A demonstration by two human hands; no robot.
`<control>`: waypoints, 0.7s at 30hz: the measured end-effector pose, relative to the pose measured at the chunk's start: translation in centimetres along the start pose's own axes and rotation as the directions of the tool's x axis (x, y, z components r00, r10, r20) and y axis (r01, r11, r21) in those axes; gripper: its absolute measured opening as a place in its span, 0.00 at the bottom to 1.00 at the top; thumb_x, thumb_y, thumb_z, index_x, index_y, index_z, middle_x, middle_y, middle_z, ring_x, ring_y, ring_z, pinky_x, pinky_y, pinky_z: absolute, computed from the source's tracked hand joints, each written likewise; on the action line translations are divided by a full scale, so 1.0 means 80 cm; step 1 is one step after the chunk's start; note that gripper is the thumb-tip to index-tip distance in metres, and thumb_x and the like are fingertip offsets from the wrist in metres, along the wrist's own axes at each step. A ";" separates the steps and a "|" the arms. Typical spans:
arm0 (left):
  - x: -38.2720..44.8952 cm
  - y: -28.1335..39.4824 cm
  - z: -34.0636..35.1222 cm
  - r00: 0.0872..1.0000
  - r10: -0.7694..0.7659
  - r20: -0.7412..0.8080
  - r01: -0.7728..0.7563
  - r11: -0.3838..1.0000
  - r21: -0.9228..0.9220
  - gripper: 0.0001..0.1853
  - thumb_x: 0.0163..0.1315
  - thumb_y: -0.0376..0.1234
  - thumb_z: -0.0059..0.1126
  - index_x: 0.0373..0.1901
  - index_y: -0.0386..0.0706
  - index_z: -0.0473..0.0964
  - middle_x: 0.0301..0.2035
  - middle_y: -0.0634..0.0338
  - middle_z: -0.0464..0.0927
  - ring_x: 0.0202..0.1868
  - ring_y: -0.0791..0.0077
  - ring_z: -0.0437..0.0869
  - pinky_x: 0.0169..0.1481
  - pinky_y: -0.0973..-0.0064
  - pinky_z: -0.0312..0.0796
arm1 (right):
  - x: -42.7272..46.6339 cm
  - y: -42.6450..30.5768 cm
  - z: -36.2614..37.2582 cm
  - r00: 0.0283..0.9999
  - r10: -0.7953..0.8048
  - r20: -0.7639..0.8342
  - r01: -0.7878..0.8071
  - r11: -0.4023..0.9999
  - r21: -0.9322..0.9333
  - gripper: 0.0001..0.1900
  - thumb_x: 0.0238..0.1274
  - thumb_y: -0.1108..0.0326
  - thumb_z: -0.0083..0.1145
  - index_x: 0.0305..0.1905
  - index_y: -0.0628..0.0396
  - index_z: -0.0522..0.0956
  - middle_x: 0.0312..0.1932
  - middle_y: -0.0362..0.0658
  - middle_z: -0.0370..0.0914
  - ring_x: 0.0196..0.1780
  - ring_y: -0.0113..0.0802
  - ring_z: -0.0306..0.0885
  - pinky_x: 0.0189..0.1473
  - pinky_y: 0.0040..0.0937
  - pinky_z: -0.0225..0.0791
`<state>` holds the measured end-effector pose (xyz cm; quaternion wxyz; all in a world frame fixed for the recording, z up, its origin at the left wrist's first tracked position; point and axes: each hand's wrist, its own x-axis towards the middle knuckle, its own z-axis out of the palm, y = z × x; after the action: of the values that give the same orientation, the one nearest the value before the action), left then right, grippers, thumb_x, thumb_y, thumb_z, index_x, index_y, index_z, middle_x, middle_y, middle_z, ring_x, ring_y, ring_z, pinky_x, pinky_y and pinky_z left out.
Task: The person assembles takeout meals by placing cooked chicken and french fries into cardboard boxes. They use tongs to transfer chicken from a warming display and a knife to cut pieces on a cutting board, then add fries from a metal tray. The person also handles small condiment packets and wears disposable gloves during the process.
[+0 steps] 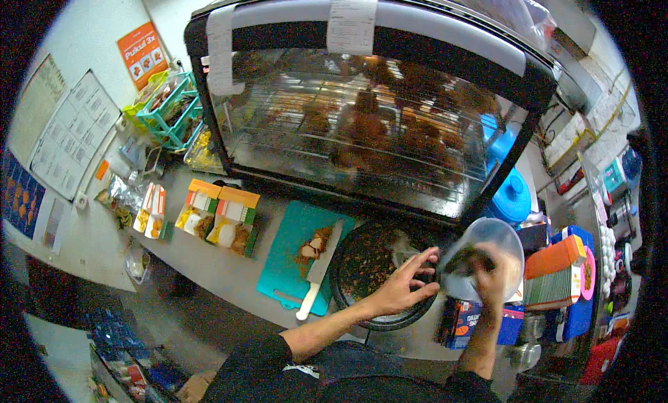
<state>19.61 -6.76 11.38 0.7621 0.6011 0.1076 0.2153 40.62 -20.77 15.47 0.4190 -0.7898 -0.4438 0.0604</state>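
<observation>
My left hand (409,291) hovers at the right side of a large round black mortar-like dish (339,293), its fingers apart and nothing visible in them. Brown and reddish crumbly bits (368,262) cover the inside of the dish. Blurred by motion, my right hand (490,277) is at a translucent plastic tub (506,238). A dark shape lies by its fingers, and I cannot tell whether it is held. Left of the dish, a knife with a white handle (310,301) rests on a teal cutting board (279,262), beside a small piece of food with brown crumbs (313,246).
A glass display warmer (344,184) with fried pieces stands behind the board. Filled food boxes (235,223) sit at left. To the right are a blue lidded container (511,194), a stack of folded cartons (553,285) and a blue box (464,324).
</observation>
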 end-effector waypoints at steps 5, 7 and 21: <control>-0.024 0.003 -0.050 0.964 0.104 -0.246 -0.045 0.971 0.235 0.19 0.66 0.33 0.66 0.56 0.38 0.75 0.51 0.55 0.80 0.57 0.68 0.80 0.64 0.68 0.71 | -0.011 -0.077 0.118 0.984 -0.113 0.141 0.056 0.932 0.359 0.16 0.58 0.76 0.63 0.52 0.59 0.78 0.47 0.45 0.81 0.50 0.35 0.80 0.55 0.30 0.72; -0.047 -0.008 -0.106 0.957 0.032 -0.290 0.020 0.985 0.174 0.19 0.65 0.33 0.67 0.54 0.37 0.76 0.47 0.57 0.82 0.54 0.72 0.80 0.63 0.69 0.72 | -0.014 -0.096 0.167 0.962 0.002 0.274 -0.144 0.854 0.500 0.10 0.75 0.66 0.55 0.54 0.55 0.69 0.43 0.41 0.78 0.34 0.28 0.76 0.41 0.27 0.73; -0.328 0.056 -0.701 0.658 0.452 -0.602 0.505 0.329 0.798 0.13 0.57 0.25 0.57 0.41 0.42 0.86 0.41 0.49 0.83 0.48 0.52 0.83 0.54 0.59 0.75 | 0.031 -0.336 0.701 0.690 -0.662 0.292 0.624 0.749 0.223 0.18 0.54 0.73 0.61 0.52 0.52 0.81 0.37 0.51 0.84 0.41 0.53 0.82 0.43 0.44 0.77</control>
<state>-28.16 30.83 -1.05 0.1472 0.7728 0.5263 0.3228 -1.59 22.05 -0.59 0.3679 -0.5364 -0.7560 0.0737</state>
